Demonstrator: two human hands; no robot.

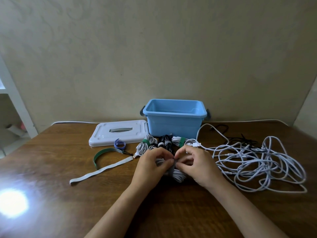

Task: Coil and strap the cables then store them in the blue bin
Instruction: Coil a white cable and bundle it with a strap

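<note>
A coiled white cable lies on the wooden table between my hands, with a grey strap around its middle. My left hand grips the coil's left side. My right hand pinches the strap at the top of the coil. Behind them lie three strapped coils: white with a green strap, black with a grey strap, white with a green strap. The open blue bin stands at the back; its inside looks bare.
A tangle of loose white and black cables covers the table's right side. The bin's white lid lies left of the bin. Loose straps lie in front of the lid: purple, green, grey. Glare sits at front left.
</note>
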